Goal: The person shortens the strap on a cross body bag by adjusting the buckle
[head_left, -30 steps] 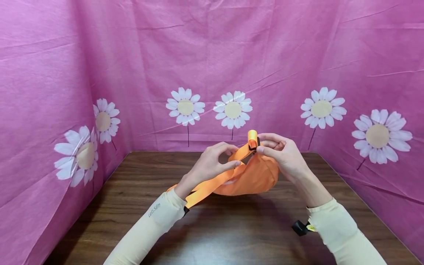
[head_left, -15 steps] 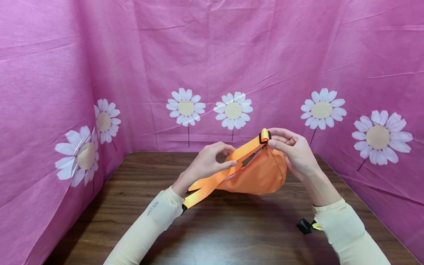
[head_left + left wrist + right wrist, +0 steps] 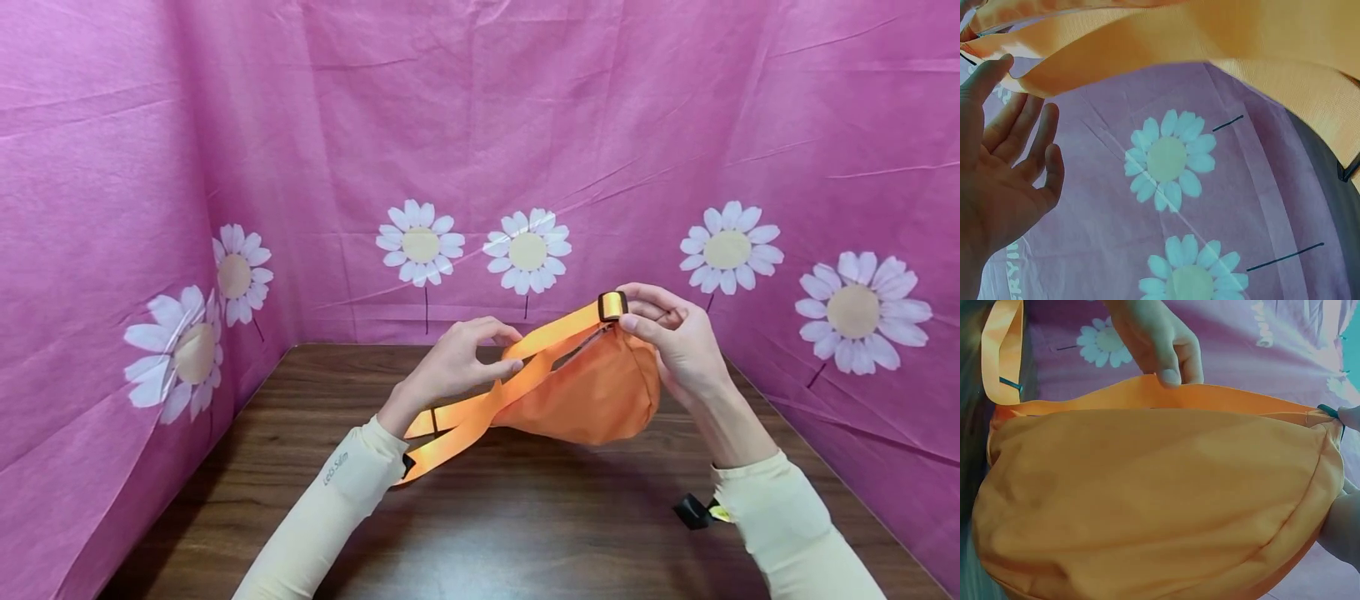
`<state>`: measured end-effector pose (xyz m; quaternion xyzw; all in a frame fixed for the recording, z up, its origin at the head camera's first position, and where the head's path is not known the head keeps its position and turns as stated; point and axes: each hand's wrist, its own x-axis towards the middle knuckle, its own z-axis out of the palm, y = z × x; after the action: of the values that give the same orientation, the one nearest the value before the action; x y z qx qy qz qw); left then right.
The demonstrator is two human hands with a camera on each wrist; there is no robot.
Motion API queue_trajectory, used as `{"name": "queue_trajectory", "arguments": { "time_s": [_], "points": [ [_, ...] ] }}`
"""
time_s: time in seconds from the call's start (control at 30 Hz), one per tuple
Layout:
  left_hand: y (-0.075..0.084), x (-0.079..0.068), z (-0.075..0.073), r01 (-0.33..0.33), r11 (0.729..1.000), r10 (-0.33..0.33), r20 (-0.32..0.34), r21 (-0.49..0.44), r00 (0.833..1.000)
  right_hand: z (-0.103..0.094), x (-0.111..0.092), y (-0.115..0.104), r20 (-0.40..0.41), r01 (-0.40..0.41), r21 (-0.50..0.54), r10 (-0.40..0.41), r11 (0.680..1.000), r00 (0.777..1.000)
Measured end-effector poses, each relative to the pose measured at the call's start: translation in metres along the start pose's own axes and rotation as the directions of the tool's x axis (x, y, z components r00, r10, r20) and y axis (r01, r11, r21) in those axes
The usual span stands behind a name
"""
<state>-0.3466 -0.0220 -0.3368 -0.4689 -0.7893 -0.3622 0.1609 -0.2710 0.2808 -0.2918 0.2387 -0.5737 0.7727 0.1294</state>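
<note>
An orange sling bag (image 3: 585,396) hangs tilted over the table, its right end raised. My right hand (image 3: 684,346) pinches that end beside a black strap slider (image 3: 612,306). With thumb and fingertips, my left hand (image 3: 453,367) pinches the orange webbing strap (image 3: 558,332) partway along. The strap runs fairly straight between the two hands, and a loop of it trails down left past the left wrist. In the right wrist view the bag's broad side (image 3: 1160,494) fills the lower frame, with the left thumb over the strap behind it. A zipper line (image 3: 585,348) shows along the bag's top edge.
Under the hands is a dark wood-grain table (image 3: 525,517). Pink cloth (image 3: 480,125) printed with white daisies stands round its back and sides. A black strap piece (image 3: 692,512) hangs from the right sleeve cuff.
My right hand has moved right and slightly up with the bag's end and slider, which has turned to face the head camera. My left hand has shifted slightly left, and the strap is straighter.
</note>
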Motion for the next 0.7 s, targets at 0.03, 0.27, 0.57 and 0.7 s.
{"name": "queue_trajectory", "arguments": {
  "time_s": [0.03,0.27,0.57,0.7],
  "points": [
    [0.0,0.0,0.001,0.01,1.0,-0.01,0.011,-0.012,1.0,0.0,-0.001,0.0,0.005,-0.005,-0.004,0.005,1.0,1.0],
    [0.011,0.001,0.015,0.021,0.998,-0.016,0.077,-0.055,0.997,0.008,-0.004,0.001,0.097,-0.032,-0.063,0.038,0.998,0.995],
    [0.024,0.004,0.03,-0.001,0.989,0.012,0.07,-0.15,0.998,0.016,-0.007,-0.001,0.124,-0.031,-0.103,0.044,0.994,0.991],
    [0.021,0.003,0.025,-0.011,0.988,0.013,0.007,-0.155,1.0,0.013,-0.006,-0.001,0.053,-0.027,-0.084,0.032,0.996,0.998]
  ]
}}
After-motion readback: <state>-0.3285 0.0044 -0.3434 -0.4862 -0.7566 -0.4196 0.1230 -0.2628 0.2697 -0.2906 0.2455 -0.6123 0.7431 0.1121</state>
